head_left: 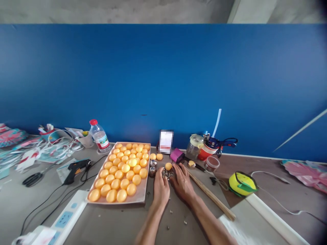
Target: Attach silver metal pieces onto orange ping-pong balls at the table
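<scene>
My left hand [161, 185] rests on the table at the left side of a small pile of shiny silver pieces [168, 173], too small to name. On the pile's right side my right hand [182, 182] lies with its fingers stretched out. Both hands are open and cupped around the pile. An orange ball [168, 166], like a table tennis ball, sits just behind the pile, between the fingertips. Dark, glittery silver-covered balls [152, 170] stand left of my left hand. Two more plain orange balls [159, 156] are behind them. Part of the pile is hidden by my fingers.
A shallow box [147, 190] of orange balls stands at left, near a glue gun [74, 170], scissors [34, 179] and a power strip [63, 217]. Wooden sticks [213, 197], a glass jar [194, 146] and a yellow-green round case [242, 183] are at right. A blue panel [163, 75] rises behind.
</scene>
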{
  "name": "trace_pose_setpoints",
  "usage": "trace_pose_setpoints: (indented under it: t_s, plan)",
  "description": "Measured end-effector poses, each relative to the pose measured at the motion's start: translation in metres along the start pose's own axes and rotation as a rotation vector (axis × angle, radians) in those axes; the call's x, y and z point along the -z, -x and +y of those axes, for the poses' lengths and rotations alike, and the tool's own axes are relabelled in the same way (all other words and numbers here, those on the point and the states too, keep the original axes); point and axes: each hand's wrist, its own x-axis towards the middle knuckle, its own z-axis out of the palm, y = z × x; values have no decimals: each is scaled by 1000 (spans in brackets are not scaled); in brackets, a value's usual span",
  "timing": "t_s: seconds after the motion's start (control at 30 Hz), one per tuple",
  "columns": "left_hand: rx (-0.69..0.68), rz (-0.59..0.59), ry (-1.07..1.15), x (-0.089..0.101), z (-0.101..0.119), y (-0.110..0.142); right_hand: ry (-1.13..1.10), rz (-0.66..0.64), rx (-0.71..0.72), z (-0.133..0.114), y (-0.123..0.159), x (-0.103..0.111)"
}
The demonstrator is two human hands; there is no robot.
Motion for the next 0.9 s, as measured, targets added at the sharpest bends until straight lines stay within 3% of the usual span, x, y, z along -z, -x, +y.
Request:
trace_pose_setpoints:
  t_s: [0.27,0.53,0.7,0.9]
  plan:
    - [41,-15,31,-3,-2,0,106,-59,-123,-17,-25,-8]
    - [17,-18,42,-5,-4,-1,35,-19,-46,-24,-5,-3]
    - [38,-13,74,-4,-3,-3,-15,-29,-91,-32,7,3]
    - [89,-16,119,0,2,-5,10,59,-103,-28,-9,1]
